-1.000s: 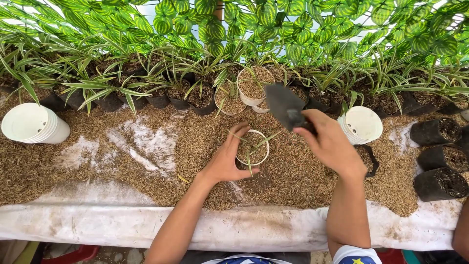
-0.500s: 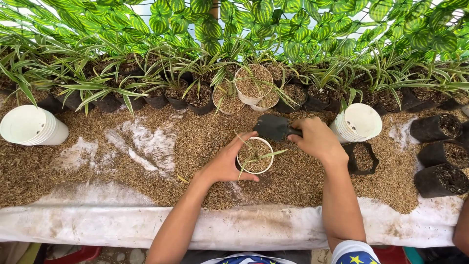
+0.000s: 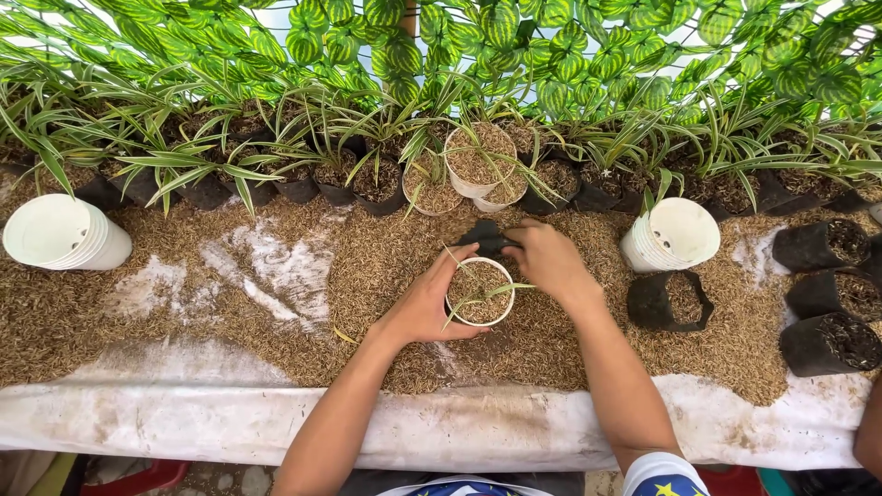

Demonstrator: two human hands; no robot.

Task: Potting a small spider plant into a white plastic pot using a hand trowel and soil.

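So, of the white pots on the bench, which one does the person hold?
The small white pot in the middle with a young plant; the left hand cups it. The other white pots stand apart, untouched.

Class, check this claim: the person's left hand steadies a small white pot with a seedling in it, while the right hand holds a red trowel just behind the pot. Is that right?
Not quite: the trowel is black, not red, as the head view shows. The rest stands: the left hand steadies the small white pot with its seedling, and the right hand holds the trowel just behind it.

A small pot [image 3: 480, 292] sits at frame centre on the husk-covered bench [image 3: 276, 303]; stacked pots [image 3: 62, 234] at far left, another stack [image 3: 672, 235] right, potted plants [image 3: 367, 161] along the top
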